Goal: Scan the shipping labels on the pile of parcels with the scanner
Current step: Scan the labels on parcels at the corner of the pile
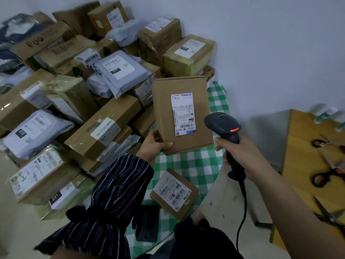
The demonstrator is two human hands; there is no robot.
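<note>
Your left hand [152, 146] pinches the brown parcel's [182, 113] lower-left corner, label [183, 114] facing you. Your right hand [240, 153] grips the scanner [225, 128] (red light lit) just beside the parcel's right edge, above green checked cloth [196, 165].

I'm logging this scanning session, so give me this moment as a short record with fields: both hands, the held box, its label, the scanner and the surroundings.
left hand: grips the held box at its lower left corner
held box: brown cardboard, upright over the checked cloth
label: white, on the box face toward the camera
right hand: grips the scanner handle
scanner: corded, red light lit, head beside the box's lower right
pile: boxes and grey mailers, at left
scissors: on the wooden bench, right
</note>
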